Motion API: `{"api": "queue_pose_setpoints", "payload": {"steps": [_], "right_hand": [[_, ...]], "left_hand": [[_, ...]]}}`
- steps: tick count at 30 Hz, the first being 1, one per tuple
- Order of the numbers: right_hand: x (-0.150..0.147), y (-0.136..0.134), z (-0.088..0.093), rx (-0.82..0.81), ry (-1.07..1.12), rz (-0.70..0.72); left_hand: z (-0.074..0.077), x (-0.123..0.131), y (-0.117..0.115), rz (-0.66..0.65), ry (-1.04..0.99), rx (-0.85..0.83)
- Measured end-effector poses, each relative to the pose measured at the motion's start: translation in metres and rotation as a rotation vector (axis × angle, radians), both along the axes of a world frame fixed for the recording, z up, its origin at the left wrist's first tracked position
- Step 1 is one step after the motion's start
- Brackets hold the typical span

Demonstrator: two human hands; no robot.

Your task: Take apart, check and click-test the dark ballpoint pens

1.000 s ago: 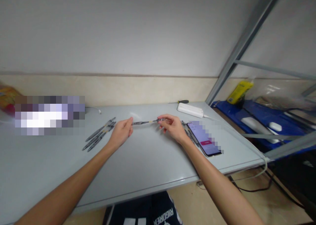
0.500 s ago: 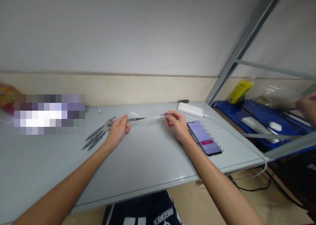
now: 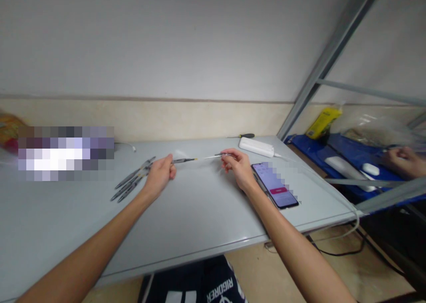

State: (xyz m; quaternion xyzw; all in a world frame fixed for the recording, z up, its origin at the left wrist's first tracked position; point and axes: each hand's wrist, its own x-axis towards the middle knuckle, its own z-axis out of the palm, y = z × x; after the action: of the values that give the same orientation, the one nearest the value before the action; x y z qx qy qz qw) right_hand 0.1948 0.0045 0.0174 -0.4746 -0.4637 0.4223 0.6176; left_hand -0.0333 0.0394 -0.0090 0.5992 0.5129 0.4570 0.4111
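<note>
Closed round a slim grey pen part, my left hand holds it level above the desk, its yellowish end pointing right. My right hand pinches another grey pen piece, from which a thin pale rod like a refill sticks out to the left. Only a small gap seems to lie between the rod's tip and the yellowish end. Several grey pens lie side by side on the desk, left of my left hand. The parts inside my fingers are hidden.
The grey desk meets the wall at the back. Near my right hand are a phone, a white power strip and a screwdriver. Beyond a metal post, another person's hand is above a blue surface.
My right hand has shifted very slightly left, and the rod's tip is nearer the yellowish end. The other person's hand at the right has moved lower and further into view.
</note>
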Motion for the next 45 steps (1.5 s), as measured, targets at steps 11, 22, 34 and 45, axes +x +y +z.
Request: {"api": "queue_pose_setpoints", "payload": {"steps": [11, 22, 34, 45], "right_hand": [[-0.0036, -0.0009, -0.0059, -0.007, -0.130, 0.149], [-0.0004, -0.0016, -0.0076, -0.008, -0.210, 0.209], [-0.0041, -0.0048, -0.0054, -0.038, -0.427, 0.181], [-0.0026, -0.0038, -0.0052, 0.043, -0.241, 0.265]], "left_hand": [[-0.0022, 0.0019, -0.0024, -0.077, 0.010, 0.002], [-0.0018, 0.0053, -0.0035, -0.146, -0.019, 0.043], [-0.0029, 0.0038, -0.0019, -0.190, -0.295, 0.077], [0.0022, 0.0022, -0.0009, -0.114, -0.377, -0.012]]}}
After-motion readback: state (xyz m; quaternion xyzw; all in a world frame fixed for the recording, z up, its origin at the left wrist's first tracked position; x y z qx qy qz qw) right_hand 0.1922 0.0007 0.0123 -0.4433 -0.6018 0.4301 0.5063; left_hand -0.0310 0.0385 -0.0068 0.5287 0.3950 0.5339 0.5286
